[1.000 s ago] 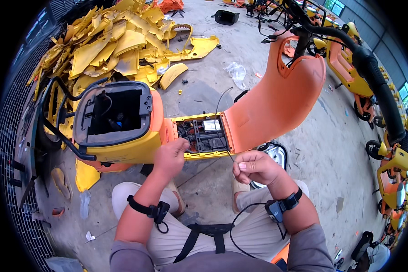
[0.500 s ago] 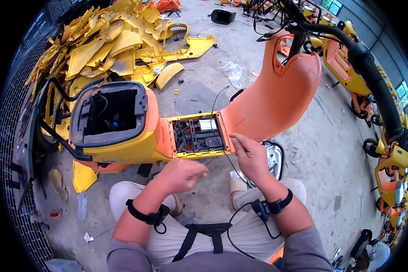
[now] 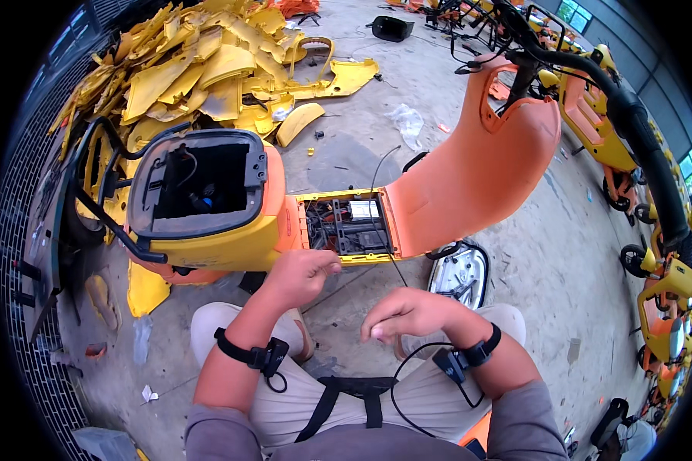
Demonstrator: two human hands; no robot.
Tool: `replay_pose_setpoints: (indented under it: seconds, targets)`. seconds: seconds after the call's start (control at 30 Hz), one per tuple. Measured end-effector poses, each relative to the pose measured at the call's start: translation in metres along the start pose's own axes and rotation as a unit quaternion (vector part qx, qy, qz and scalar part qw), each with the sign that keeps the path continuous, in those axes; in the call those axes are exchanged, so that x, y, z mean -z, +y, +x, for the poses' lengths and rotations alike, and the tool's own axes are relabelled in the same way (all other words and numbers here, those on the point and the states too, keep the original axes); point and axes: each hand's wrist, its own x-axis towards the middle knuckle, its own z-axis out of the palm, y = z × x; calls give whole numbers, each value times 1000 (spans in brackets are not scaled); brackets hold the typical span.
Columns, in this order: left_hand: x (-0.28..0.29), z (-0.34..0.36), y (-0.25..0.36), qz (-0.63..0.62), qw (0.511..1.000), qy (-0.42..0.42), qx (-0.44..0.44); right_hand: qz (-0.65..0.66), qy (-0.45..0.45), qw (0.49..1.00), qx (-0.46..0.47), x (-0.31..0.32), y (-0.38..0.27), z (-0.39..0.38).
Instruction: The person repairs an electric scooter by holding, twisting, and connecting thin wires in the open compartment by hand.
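Note:
My left hand is closed, its fingers curled and pressed together, just in front of the scooter's yellow lower edge. Anything inside it is hidden. My right hand is lower and nearer my lap, fingers bent toward the thumb; whatever it may pinch is too small to make out. Before me, sideways, stands a partly stripped scooter with an orange front shield and a yellow-orange rear body. Between these lies an uncovered floor compartment with wiring and a silver box. A thin black cable crosses it, passing behind my right hand.
Yellow body panels are heaped at the far left. A silver-and-black part lies beside my right knee. The black handlebar grip juts in at the right, before a row of yellow scooters. Clear plastic lies behind the scooter.
My right hand has come away from the compartment's right edge, down toward my lap. My left hand has risen slightly, its thumb now folded in. The whole view has shifted a little.

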Motion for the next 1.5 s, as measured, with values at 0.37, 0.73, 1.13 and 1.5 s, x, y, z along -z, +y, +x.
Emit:
replay_pose_setpoints:
  seconds: [0.37, 0.73, 1.13, 1.5]
  targets:
    - [-19, -2, 24, 37, 994, -12, -98, -472, 406, 782, -3, 42, 13, -14]
    - [-28, -1, 25, -38, 996, -10, -75, 145, 279, 948, 60, 14, -8, -20]
    - [-15, 2, 13, 44, 996, 62, -35, -95, 20, 991, -95, 22, -8, -20]
    - [-19, -1, 21, 57, 994, 13, -96, -429, 249, 851, -173, 18, -10, -12]
